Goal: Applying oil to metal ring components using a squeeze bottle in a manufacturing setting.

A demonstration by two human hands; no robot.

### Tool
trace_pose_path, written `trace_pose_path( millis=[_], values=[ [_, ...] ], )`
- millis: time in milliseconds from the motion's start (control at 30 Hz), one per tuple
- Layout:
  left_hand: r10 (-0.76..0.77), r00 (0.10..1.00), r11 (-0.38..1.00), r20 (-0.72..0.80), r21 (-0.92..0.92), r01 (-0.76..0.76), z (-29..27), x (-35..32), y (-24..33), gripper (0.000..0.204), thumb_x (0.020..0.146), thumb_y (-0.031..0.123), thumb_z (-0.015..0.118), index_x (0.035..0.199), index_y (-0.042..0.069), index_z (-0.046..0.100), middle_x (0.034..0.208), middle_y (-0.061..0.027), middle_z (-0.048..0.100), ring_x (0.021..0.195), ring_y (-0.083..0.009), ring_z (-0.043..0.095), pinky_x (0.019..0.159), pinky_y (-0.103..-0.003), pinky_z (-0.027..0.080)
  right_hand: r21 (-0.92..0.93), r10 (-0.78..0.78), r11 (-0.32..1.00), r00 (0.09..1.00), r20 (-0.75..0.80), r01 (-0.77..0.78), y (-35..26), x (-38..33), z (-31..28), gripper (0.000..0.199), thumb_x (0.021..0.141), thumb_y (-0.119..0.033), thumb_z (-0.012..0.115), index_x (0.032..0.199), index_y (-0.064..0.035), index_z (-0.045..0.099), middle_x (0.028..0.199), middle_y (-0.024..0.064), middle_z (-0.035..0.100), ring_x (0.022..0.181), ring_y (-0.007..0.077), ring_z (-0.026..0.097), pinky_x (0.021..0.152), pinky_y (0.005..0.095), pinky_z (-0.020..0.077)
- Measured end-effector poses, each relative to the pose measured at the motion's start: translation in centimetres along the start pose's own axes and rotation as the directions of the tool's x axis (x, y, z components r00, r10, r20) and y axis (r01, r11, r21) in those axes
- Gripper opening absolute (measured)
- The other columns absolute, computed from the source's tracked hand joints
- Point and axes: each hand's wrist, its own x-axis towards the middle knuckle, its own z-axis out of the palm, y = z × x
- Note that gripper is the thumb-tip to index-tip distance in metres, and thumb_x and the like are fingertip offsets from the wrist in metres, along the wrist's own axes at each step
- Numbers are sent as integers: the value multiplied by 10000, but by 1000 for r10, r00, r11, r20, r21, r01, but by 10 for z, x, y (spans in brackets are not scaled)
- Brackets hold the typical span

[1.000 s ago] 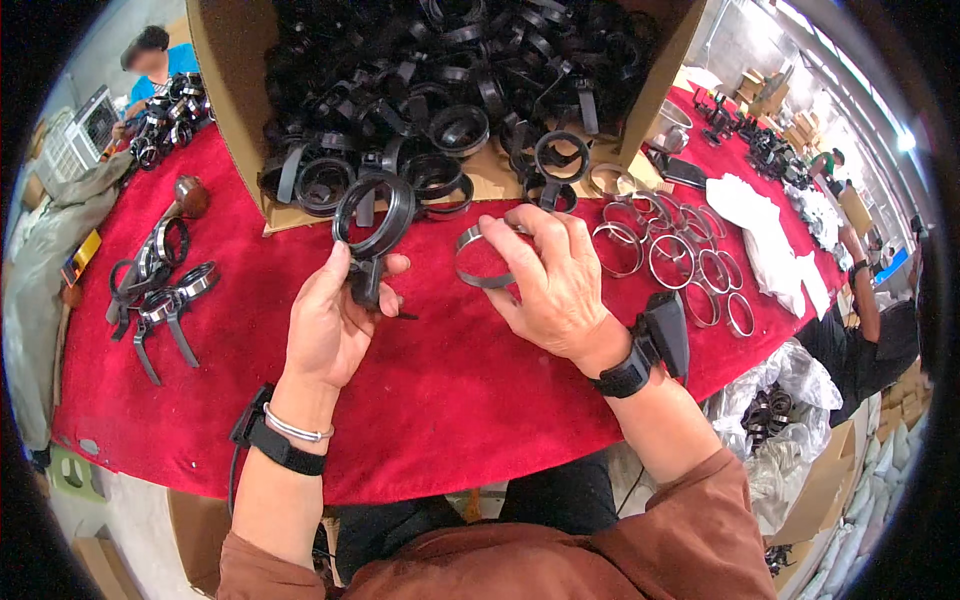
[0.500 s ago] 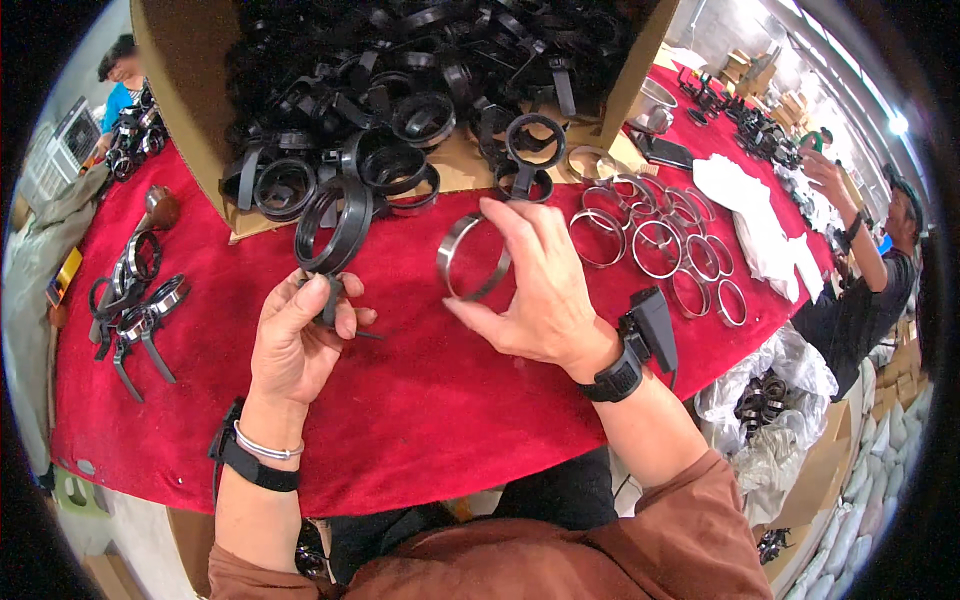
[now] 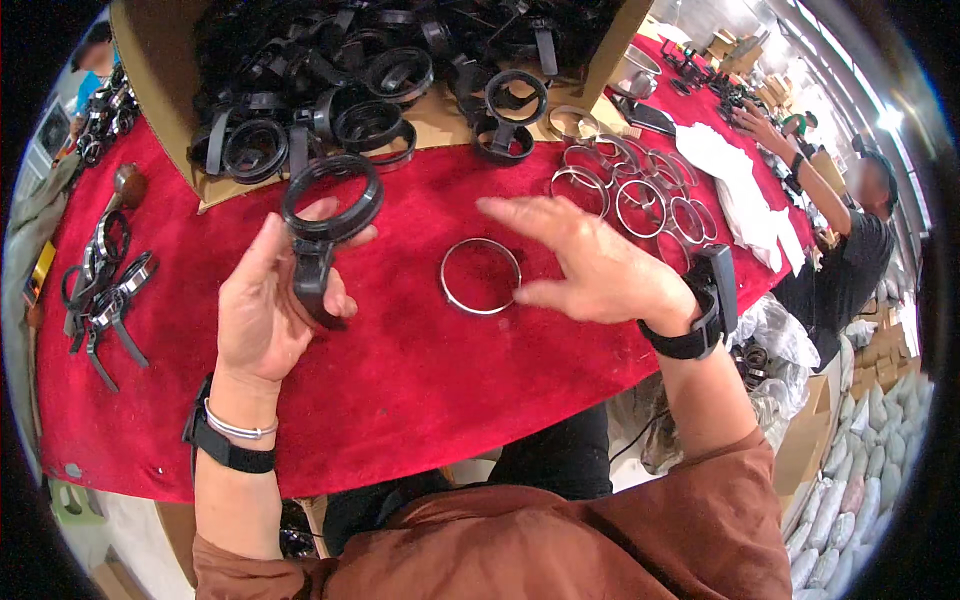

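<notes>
Table: a red cloth (image 3: 430,400) covers it, and its near edge curves in front of the person's lap.
Room: it is big and busy, with a bright lamp (image 3: 889,119) up high on the right and lots of pale bags (image 3: 835,510) on the floor at the lower right.
People: someone in black (image 3: 845,255) is at the right side of the table with an arm up; someone in blue (image 3: 90,92) is at the far left.
Big box: a brown cardboard box (image 3: 155,85) opens toward the person, full of black ring parts (image 3: 400,72); it blocks the view of the far middle of the table.
Left side: a small bunch of black and silver parts (image 3: 105,310) lies on the cloth.
Right side: a heap of thin metal rings (image 3: 617,208) lies near the box, with a white cloth (image 3: 725,180) past it.
Left hand: this hand (image 3: 268,305) has its fingers curled around the handle of a black ring holder (image 3: 313,270), round part up.
Right hand: this hand (image 3: 600,262) is blurry, thumb and fingers spread wide.
Single ring: one thin metal ring (image 3: 482,312) looks flat on the cloth between the hands; I cannot tell if the right thumb touches it.
</notes>
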Motion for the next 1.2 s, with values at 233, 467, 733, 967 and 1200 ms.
trace_pose_path(
  millis=[233, 467, 733, 967, 1200],
  values=[
    [-34, 999, 984, 41, 178, 26, 2, 0, -3, 472, 969, 250, 333, 1404, 84, 255, 1205, -339, 474, 594, -190, 605, 596, -330, 529, -44, -6, 999, 937, 348, 23, -6, 18, 16, 756, 608, -18, 652, 1319, -48, 397, 1242, 253, 421, 1146, 411, 411, 989, 451, 353],
    [83, 996, 973, 42, 213, -90, 6, 2, -1, 491, 968, 234, 348, 1425, 134, 198, 1170, -335, 503, 631, -199, 628, 607, -271, 527, -250, -175, 962, 951, -254, 110, -28, 22, 23, 752, 565, -77, 728, 1241, 38, 419, 1163, 191, 445, 1009, 363, 456, 900, 410, 396],
    [179, 982, 951, 56, 244, -187, 2, 5, -4, 484, 977, 230, 339, 1421, 124, 179, 1139, -275, 549, 726, -231, 642, 588, -276, 522, -349, -296, 925, 861, -413, 151, -18, 34, 42, 621, 629, -37, 639, 1224, -30, 460, 1124, 135, 457, 995, 321, 451, 875, 402, 405],
    [224, 974, 908, 17, 360, -215, 9, 6, -8, 488, 975, 235, 346, 1419, 104, 192, 1180, -210, 546, 945, -273, 629, 543, -275, 517, -402, -331, 910, 757, -564, 99, -15, 32, 41, 514, 653, -49, 630, 1160, -61, 549, 1076, 89, 484, 938, 272, 445, 815, 358, 409],
    [147, 981, 895, 123, 406, -185, 5, 5, -7, 512, 969, 252, 366, 1420, 99, 179, 1167, -218, 549, 888, -267, 641, 529, -271, 516, -524, -336, 852, 767, -546, 0, -14, 27, 41, 461, 711, -122, 581, 1168, -65, 555, 1073, 65, 482, 906, 234, 447, 801, 339, 402]
  ],
)
